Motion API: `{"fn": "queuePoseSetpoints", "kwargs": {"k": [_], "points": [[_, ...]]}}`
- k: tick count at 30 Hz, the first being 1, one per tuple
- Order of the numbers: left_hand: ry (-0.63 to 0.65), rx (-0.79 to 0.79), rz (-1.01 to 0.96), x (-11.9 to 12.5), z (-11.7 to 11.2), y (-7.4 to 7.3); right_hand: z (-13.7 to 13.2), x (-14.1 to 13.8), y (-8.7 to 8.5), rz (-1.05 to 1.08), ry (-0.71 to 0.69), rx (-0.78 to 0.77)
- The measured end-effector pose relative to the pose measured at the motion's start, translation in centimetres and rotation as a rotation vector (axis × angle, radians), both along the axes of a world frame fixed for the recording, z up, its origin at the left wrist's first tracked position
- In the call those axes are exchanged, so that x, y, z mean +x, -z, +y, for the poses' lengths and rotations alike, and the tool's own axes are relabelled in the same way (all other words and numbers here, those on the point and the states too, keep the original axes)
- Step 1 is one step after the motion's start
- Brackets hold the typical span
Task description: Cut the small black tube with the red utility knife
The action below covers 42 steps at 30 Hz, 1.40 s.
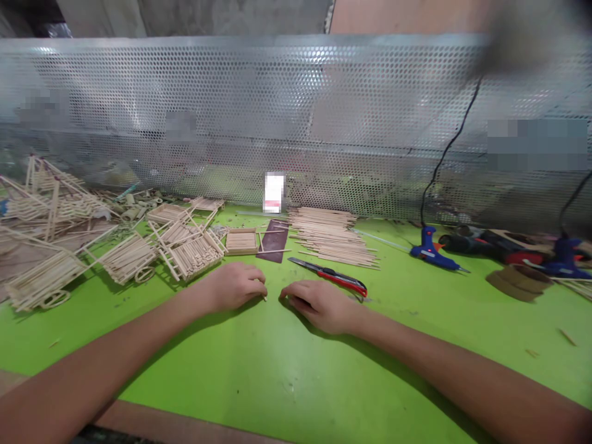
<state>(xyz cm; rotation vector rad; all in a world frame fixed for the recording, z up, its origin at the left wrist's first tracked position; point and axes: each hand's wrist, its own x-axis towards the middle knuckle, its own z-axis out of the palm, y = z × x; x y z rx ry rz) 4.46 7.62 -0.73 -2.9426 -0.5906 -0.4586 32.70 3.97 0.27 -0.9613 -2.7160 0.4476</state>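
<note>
My left hand (pixel 235 287) rests on the green table, fingers bent and closed. A short pale piece of wooden stick (pixel 265 298) pokes out beneath its fingertips. Across a small gap, my right hand (pixel 321 303) lies with curled fingers, their tips down at the table; whatever they hold, if anything, is hidden. Just behind the right hand is a red and black utility knife (pixel 340 279) with its blade out. Beyond it lies a pile of thin wooden sticks (pixel 330 237). A dark sandpaper-like sheet (pixel 272 242) and a small stick-built tray (pixel 241 241) sit behind the left hand.
Several small stick-built carts (pixel 192 256) crowd the left, with more stick frames (pixel 46 203) behind. At right are a blue glue gun (pixel 432 251), a second glue gun (pixel 567 256) and a brown tape roll (pixel 518 283). A perforated metal panel (pixel 231 123) closes the back.
</note>
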Motion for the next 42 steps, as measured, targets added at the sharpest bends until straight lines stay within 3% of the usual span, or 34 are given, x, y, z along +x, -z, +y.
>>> {"fn": "queuePoseSetpoints", "kwargs": {"k": [32,38,42], "points": [[-0.008,-0.022,-0.053,-0.1,0.1,0.1,-0.1,0.1,0.0,-0.034,0.033,-0.005],[-0.01,-0.003,-0.031,-0.2,0.0,-0.1,0.0,0.4,-0.8,0.205,0.179,-0.208],[-0.022,-0.025,-0.021,-0.1,0.0,-0.3,-0.6,0.3,-2.8,0.554,0.175,-0.544]]}}
